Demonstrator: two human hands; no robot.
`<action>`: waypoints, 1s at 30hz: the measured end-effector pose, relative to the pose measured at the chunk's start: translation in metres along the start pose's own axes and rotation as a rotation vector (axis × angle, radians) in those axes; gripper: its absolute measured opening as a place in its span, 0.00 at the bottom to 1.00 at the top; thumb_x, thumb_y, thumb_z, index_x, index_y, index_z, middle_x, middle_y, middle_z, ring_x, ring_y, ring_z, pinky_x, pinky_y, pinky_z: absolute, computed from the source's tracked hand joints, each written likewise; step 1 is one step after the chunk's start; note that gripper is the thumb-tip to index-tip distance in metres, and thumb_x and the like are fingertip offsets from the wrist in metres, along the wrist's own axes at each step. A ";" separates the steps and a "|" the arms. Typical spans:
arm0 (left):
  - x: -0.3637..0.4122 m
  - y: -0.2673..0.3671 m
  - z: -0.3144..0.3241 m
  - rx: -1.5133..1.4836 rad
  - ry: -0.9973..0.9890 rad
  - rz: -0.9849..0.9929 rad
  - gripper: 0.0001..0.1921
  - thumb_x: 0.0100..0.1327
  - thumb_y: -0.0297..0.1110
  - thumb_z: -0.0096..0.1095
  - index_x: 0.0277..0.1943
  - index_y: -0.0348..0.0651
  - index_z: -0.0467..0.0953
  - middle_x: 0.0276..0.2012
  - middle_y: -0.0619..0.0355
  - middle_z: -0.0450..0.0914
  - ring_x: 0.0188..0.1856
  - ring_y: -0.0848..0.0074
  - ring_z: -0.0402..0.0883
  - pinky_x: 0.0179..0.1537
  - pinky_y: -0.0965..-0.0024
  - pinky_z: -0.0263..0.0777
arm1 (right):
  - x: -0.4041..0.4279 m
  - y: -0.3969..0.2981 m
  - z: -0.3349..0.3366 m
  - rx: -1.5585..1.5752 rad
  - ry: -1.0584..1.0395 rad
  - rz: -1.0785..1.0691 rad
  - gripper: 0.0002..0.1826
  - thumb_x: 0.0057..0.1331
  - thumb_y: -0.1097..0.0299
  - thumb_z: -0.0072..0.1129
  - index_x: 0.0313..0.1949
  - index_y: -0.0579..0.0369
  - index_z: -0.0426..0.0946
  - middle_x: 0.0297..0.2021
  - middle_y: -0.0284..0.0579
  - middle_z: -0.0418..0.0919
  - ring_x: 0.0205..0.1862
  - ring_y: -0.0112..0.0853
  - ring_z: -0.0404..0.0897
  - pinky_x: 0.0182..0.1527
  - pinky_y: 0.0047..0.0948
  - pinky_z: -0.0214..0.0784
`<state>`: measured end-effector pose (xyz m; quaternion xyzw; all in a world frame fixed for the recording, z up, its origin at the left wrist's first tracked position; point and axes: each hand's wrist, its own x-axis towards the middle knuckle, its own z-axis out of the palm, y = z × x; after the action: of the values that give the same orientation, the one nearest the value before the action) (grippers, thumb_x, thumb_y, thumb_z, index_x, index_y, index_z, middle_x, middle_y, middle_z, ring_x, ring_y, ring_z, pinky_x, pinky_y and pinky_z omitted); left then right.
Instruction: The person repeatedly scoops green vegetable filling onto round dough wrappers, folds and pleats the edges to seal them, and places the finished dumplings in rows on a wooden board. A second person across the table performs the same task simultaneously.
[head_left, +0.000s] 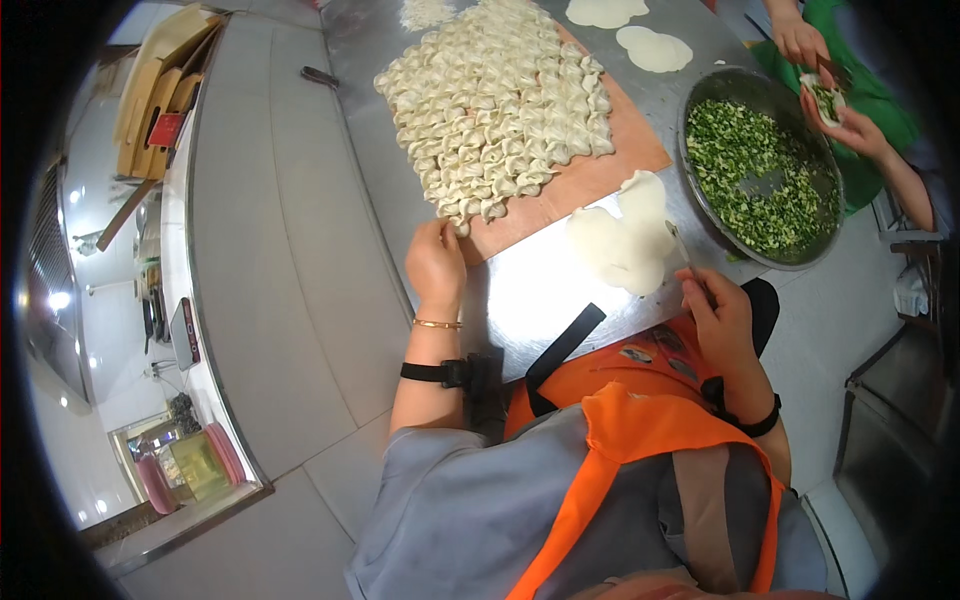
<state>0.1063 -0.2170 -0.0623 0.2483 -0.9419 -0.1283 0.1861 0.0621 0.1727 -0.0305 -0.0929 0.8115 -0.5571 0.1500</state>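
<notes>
Rows of folded dumplings (502, 112) cover most of a reddish-brown board (600, 161) on the metal table. My left hand (436, 262) is at the board's near left corner, its thumb and fingertips closed on a dumpling (460, 228) at the end of the nearest row. In my right hand (718, 309) is a thin filling spatula (681, 244), its tip beside a loose pile of round dough wrappers (626, 236). Right of the wrappers stands a steel bowl (686, 161) of chopped green filling (750, 176), with part of its bottom showing.
More wrappers (654, 49) lie at the table's far side, near a patch of flour (426, 12). Across the bowl, a co-worker's hands (855, 127) hold a filled wrapper (825, 103). A dark-handled tool (319, 76) lies at the table's left edge. Cutting boards (154, 105) stand on a counter.
</notes>
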 end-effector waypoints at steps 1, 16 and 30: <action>0.001 -0.001 -0.001 0.040 -0.007 0.005 0.04 0.68 0.30 0.65 0.41 0.40 0.82 0.38 0.50 0.83 0.39 0.53 0.83 0.41 0.56 0.76 | 0.000 0.002 -0.002 0.010 0.004 0.009 0.10 0.74 0.72 0.59 0.49 0.63 0.83 0.31 0.39 0.83 0.31 0.23 0.79 0.35 0.23 0.71; -0.024 0.179 0.067 -0.216 -0.535 0.320 0.10 0.61 0.29 0.68 0.44 0.36 0.78 0.41 0.41 0.80 0.43 0.49 0.82 0.46 0.54 0.77 | -0.015 0.006 -0.023 0.041 0.093 0.074 0.10 0.75 0.70 0.58 0.49 0.60 0.83 0.34 0.40 0.85 0.33 0.22 0.80 0.37 0.23 0.72; -0.043 0.150 0.031 -0.477 -0.347 0.923 0.05 0.58 0.23 0.66 0.37 0.38 0.78 0.37 0.50 0.79 0.43 0.54 0.80 0.47 0.56 0.74 | -0.010 0.008 -0.018 -0.003 0.079 0.035 0.11 0.75 0.69 0.57 0.48 0.63 0.82 0.35 0.46 0.85 0.35 0.30 0.82 0.40 0.28 0.73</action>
<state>0.0651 -0.0640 -0.0518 -0.2648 -0.9146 -0.2825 0.1163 0.0653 0.1947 -0.0309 -0.0568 0.8191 -0.5565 0.1274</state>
